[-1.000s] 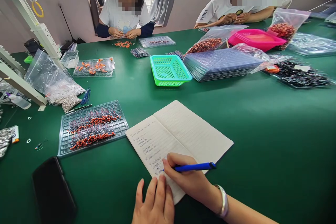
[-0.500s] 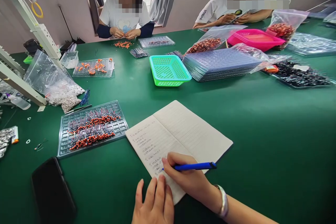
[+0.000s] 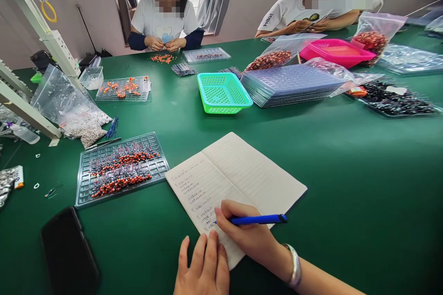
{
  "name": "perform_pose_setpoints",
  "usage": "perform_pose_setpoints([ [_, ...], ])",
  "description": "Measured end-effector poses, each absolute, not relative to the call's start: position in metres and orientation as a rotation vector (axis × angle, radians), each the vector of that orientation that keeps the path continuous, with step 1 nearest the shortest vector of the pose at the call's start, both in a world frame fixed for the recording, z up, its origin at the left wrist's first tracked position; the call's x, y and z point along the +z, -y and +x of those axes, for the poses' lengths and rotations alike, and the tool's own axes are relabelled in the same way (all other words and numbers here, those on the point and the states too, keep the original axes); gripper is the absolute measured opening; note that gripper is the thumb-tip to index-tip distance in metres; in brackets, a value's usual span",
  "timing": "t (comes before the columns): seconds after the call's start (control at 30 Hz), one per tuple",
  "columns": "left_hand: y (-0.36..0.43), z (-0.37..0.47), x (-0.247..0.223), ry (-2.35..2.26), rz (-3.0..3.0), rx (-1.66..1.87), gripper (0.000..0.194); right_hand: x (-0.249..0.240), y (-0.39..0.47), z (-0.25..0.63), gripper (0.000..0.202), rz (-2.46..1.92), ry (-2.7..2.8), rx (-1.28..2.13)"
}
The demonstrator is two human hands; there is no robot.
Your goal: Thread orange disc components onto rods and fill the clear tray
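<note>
An open lined notebook [image 3: 258, 177] lies slanted on the green table, its left page partly filled with handwriting. My right hand [image 3: 251, 237] grips a blue pen [image 3: 258, 219], the tip touching the written page near its lower part. My left hand [image 3: 204, 265] rests with fingers spread, fingertips on the notebook's lower edge. Left of the notebook sits a clear plastic tray [image 3: 83, 179] filled with rows of small wired parts with orange-red ends [image 3: 121, 186]. A black phone [image 3: 69, 251] lies at the lower left.
A green basket [image 3: 224, 110] stands beyond the notebook, beside stacked clear trays [image 3: 290, 85]. A pink basket [image 3: 332, 53], bags of red parts [image 3: 272, 60] and a pile of black parts [image 3: 398, 97] lie at right. Two people sit opposite, their hands [image 3: 164, 44] at small work.
My right hand and the pen have shifted very slightly to the right along the writing. My left hand stays in place. The person at the far right has leaned a little.
</note>
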State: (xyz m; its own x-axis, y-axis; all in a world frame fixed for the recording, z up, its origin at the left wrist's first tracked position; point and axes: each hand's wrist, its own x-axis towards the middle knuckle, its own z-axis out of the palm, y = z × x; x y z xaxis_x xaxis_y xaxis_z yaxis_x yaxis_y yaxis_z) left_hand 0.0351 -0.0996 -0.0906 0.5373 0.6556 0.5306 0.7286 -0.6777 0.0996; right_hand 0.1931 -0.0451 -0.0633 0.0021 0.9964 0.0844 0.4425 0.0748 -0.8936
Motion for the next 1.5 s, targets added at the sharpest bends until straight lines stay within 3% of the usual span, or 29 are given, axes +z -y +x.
perform_pose_setpoints([
  [1.5,0.0980,0.0339,-0.0869,1.183,-2.634,-0.811,0.076,-0.0635,0.0455,0.1925,0.038,-1.477,1.518,0.886],
])
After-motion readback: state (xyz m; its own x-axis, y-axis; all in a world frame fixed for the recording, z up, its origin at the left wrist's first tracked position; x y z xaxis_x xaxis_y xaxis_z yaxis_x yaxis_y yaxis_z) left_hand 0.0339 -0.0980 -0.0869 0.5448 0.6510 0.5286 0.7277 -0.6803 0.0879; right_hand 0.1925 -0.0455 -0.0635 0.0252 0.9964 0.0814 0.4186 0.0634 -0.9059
